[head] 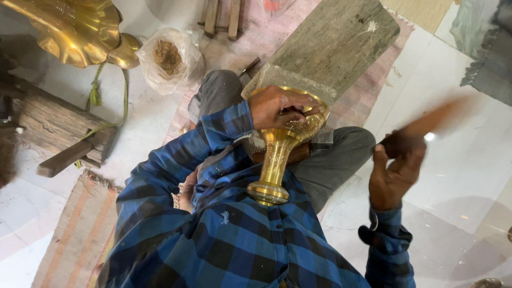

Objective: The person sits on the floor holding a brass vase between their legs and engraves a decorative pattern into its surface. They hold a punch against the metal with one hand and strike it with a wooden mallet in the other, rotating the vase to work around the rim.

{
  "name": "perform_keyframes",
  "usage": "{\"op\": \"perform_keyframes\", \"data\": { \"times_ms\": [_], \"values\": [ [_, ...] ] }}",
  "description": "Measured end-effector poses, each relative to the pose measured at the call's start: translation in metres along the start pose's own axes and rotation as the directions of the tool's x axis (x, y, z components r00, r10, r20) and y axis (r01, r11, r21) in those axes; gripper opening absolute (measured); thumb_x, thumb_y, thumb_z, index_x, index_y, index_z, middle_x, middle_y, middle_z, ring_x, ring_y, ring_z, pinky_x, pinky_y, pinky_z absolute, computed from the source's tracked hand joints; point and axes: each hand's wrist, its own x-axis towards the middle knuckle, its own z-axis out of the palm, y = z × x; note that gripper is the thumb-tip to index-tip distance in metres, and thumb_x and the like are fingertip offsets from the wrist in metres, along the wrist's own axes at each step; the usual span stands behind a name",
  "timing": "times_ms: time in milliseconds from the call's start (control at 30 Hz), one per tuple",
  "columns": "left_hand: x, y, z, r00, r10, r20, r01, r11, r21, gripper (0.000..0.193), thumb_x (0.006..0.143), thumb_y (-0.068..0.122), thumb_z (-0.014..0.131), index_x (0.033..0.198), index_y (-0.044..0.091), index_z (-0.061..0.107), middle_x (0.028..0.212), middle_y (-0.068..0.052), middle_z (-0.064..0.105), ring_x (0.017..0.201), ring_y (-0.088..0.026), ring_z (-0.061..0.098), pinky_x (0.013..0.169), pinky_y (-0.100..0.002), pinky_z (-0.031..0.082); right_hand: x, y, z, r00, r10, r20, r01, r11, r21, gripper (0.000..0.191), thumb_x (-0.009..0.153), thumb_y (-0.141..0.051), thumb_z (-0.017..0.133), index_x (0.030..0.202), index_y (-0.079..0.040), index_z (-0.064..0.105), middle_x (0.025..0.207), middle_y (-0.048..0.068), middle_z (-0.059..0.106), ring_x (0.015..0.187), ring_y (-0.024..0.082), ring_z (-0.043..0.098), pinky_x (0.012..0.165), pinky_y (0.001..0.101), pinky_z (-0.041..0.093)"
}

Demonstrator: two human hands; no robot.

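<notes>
A shiny brass vase (276, 157) lies tilted across my lap, its foot toward my chest and its wide mouth resting against a slanted wooden board (333, 45). My left hand (278, 106) is closed around the vase's rim and pinches a thin metal tool against the brass. My right hand (394, 170) is raised to the right of my knee and grips a wooden mallet (429, 125), which is blurred by motion. The mallet is apart from the vase.
A large scalloped brass piece (74, 29) stands at the top left above a rough wooden block (56, 125). A clear plastic bag of brown powder (169, 57) lies on the white tiled floor. A striped woven mat (80, 229) lies at the lower left.
</notes>
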Motion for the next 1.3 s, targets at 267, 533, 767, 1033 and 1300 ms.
{"op": "perform_keyframes", "data": {
  "times_ms": [267, 533, 767, 1033, 1300],
  "values": [
    [-0.016, -0.009, 0.001, 0.989, 0.039, -0.145, -0.059, 0.989, -0.132, 0.042, 0.092, 0.009, 0.078, 0.133, 0.012, 0.066, 0.134, -0.014, 0.069, 0.111, -0.028, 0.075, 0.097, -0.038, 0.062, -0.007, 0.016, 0.000, 0.959, -0.014, 0.282, 0.157, 0.858, -0.489, 0.068, 0.091, 0.005, 0.066, 0.156, -0.016, 0.058, 0.126, 0.016, 0.061, 0.115, 0.032, 0.057, 0.101, 0.0422, 0.045],
    [-0.027, -0.008, 0.009, 0.980, -0.013, -0.197, -0.044, 0.959, -0.280, 0.041, 0.096, 0.001, 0.072, 0.136, 0.004, 0.062, 0.128, -0.012, 0.072, 0.112, -0.023, 0.076, 0.101, -0.036, 0.063, 0.019, 0.004, -0.001, 0.929, -0.003, 0.370, 0.271, 0.687, -0.675, 0.057, 0.095, 0.005, 0.069, 0.147, -0.019, 0.065, 0.118, 0.013, 0.065, 0.102, 0.030, 0.060, 0.090, 0.0447, 0.047],
    [-0.026, -0.007, 0.013, 0.970, 0.002, -0.245, -0.048, 0.982, -0.185, 0.039, 0.094, 0.001, 0.076, 0.131, 0.005, 0.064, 0.127, -0.013, 0.072, 0.109, -0.022, 0.077, 0.095, -0.036, 0.065, 0.049, -0.036, -0.017, 0.969, 0.111, 0.219, -0.072, 0.981, -0.179, 0.060, 0.091, -0.006, 0.068, 0.147, -0.022, 0.051, 0.119, 0.009, 0.056, 0.105, 0.022, 0.060, 0.088, 0.0371, 0.053],
    [-0.034, -0.007, 0.025, 0.937, 0.012, -0.349, -0.040, 0.996, -0.073, 0.034, 0.090, 0.006, 0.080, 0.123, 0.005, 0.070, 0.126, -0.011, 0.073, 0.106, -0.023, 0.076, 0.093, -0.035, 0.063, 0.052, -0.044, -0.012, 0.899, -0.252, 0.357, 0.410, 0.772, -0.486, 0.060, 0.094, 0.005, 0.070, 0.148, -0.019, 0.064, 0.123, 0.010, 0.062, 0.114, 0.025, 0.056, 0.102, 0.0432, 0.045],
    [-0.034, -0.006, 0.031, 0.924, 0.010, -0.383, -0.044, 0.996, -0.081, 0.025, 0.093, 0.008, 0.078, 0.116, 0.006, 0.070, 0.128, -0.010, 0.072, 0.114, -0.026, 0.074, 0.098, -0.035, 0.063, 0.043, -0.046, -0.012, 0.958, -0.162, 0.236, 0.236, 0.914, -0.331, 0.054, 0.096, -0.001, 0.067, 0.147, -0.018, 0.058, 0.126, 0.009, 0.061, 0.118, 0.022, 0.056, 0.098, 0.0395, 0.045]
  ]
}}
